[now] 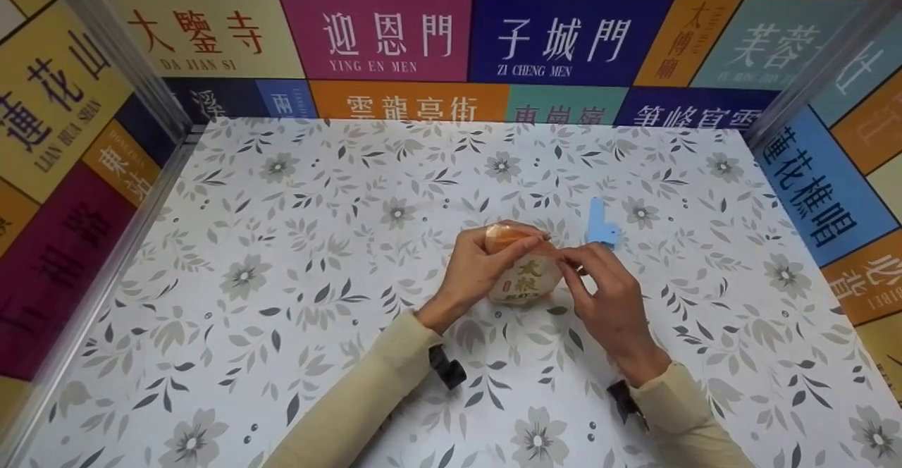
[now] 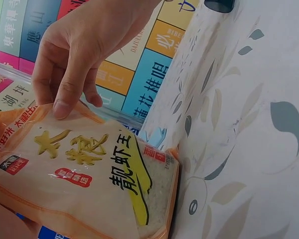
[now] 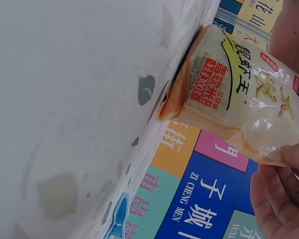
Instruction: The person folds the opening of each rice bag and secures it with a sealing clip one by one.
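Left of and below the rice bag [image 1: 521,286], a pale sleeve [image 1: 363,387] is worn, with a black wrist device [image 1: 447,368] strapped at its cuff. At the bag's upper left, the left hand [image 1: 473,265] is placed, and the top is pinched between its thumb and fingers. The bag itself is held upright between both hands, its printed front turned toward the person and its lower edge seemingly rested on the flowered tabletop [image 1: 338,207]. Whether the top seam is sealed cannot be told. Beyond the bag and to its right, a light blue object [image 1: 602,225] is left lying. At the bag's upper right edge, the film is pinched between thumb and fingers by the right hand [image 1: 612,299].

For steady handling, the weight is probably best left on the tabletop. The left pinch should be kept firm and the right one confined to the film's margin, so that the contents are not squeezed upward; by too hard a pull, the thin wrap could be split.

Counted from the left: two sleeves, two black wrist devices and two hands are seen around one bag, with one light blue object beyond it.
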A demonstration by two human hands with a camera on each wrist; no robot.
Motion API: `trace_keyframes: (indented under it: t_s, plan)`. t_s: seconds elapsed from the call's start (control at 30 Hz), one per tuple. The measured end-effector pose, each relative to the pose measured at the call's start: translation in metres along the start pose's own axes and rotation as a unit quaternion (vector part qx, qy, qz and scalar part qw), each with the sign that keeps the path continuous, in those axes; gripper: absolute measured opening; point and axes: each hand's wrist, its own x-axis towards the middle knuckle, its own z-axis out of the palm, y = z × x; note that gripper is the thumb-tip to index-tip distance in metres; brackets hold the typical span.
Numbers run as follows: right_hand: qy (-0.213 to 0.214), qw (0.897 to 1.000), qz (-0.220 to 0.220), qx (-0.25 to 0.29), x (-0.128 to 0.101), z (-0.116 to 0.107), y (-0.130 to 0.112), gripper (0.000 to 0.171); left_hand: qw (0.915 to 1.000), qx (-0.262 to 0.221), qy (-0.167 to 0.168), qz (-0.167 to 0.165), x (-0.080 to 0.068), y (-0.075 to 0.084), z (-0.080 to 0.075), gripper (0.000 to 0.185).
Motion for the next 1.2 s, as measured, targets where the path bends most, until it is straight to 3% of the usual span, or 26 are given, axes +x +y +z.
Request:
trace_keyframes:
  t_s: [0.67, 0.8, 1.0, 1.2]
  plan:
    - [-0.025, 0.993, -0.074, -0.093, -0.0025, -0.0041, 0.0, 0.01, 0.9991, -0.004, -0.026, 0.034, 0.0012, -0.0023, -0.0011, 0.024]
    - [-0.023, 0.994, -0.056, -0.092, -0.0021, -0.0038, -0.0011, 0.007, 0.9995, 0.0, -0.023, 0.022, 0.0011, -0.0016, -0.0009, 0.024]
    - [-0.013, 0.999, -0.009, -0.048, -0.0002, -0.0011, -0.0019, 0.008, 0.9996, -0.013, -0.022, 0.008, 0.0007, -0.0022, -0.0002, 0.023]
    - [-0.015, 0.999, 0.005, -0.028, -0.0003, 0.0019, -0.0033, 0.009, 0.9998, -0.016, -0.014, 0.0, -0.0002, -0.0034, 0.0006, 0.025]
